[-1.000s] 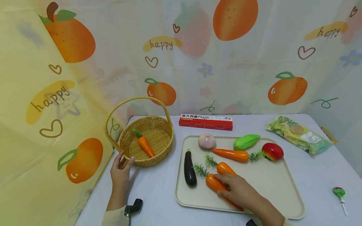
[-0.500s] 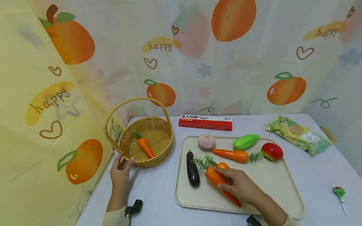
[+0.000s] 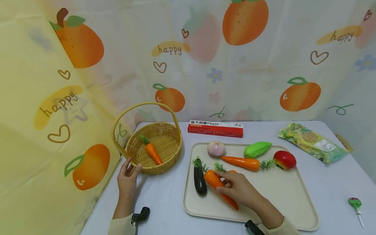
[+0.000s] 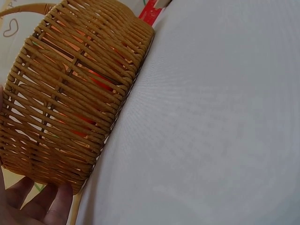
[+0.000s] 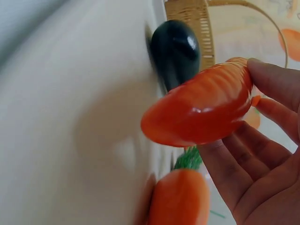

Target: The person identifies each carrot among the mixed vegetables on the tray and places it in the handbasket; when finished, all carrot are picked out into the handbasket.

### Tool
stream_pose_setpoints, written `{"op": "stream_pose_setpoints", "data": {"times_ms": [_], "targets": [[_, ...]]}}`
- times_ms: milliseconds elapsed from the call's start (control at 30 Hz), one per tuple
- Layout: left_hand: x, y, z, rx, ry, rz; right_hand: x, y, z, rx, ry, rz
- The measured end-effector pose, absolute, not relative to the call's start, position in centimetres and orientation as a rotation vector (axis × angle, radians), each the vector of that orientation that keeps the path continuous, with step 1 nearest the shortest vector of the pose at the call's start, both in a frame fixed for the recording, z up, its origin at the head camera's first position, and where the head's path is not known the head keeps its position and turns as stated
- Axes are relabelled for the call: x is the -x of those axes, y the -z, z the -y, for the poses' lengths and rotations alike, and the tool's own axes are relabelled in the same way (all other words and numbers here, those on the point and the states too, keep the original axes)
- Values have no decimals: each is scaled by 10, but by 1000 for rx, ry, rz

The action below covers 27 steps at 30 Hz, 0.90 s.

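Note:
My right hand (image 3: 238, 189) pinches an orange toy carrot (image 3: 212, 179) between thumb and fingers, above the beige tray (image 3: 282, 202). Its leafy top overlaps the eggplant (image 3: 200, 182) in the head view; in the right wrist view the carrot (image 5: 197, 110) casts a shadow on the tray. Mostly hidden behind that hand lies a second carrot (image 5: 180, 197). At the wicker basket (image 3: 173, 160), my left hand (image 3: 127, 178) grips the near left side by the rim, fingers (image 4: 58, 206) against the weave. One carrot (image 3: 153, 153) lies inside the basket.
Across the tray's back are a garlic bulb (image 3: 216, 148), a green vegetable (image 3: 257, 149), another carrot (image 3: 242, 162) and a red fruit (image 3: 285, 159). Behind it stands a red pasta box (image 3: 215, 129). A food bag (image 3: 313, 142) and a lollipop (image 3: 355, 204) lie right.
My right hand has shifted left and raised the carrot, its leaves now over the eggplant. The eggplant moved slightly right early on. The left hand stays at the basket.

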<state>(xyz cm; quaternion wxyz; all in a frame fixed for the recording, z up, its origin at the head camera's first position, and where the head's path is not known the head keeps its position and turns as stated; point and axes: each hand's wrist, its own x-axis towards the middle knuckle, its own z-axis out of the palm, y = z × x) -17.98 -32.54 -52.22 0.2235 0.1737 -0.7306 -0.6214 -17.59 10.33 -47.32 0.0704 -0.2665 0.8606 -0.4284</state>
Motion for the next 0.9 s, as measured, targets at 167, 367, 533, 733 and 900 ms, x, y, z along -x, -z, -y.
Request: {"op": "stream_pose_setpoints", "data": {"times_ms": [167,367,533,733,900], "targets": [[180,522,326,-472,1718,1999,183,472,-88,890,1272,-2576],[180,524,327,-456,1706,2013,190,465,-72,953,1227,-2587],[181,523,327,-453,1709,2010,202,462,-58,932,1270,-2546],[179,521,327,-464,1702,2015,215,460,-37,918,1321,-2492],[181,523,326,-459,1715,1995,226,457,-21,835,1321,-2488]]}}
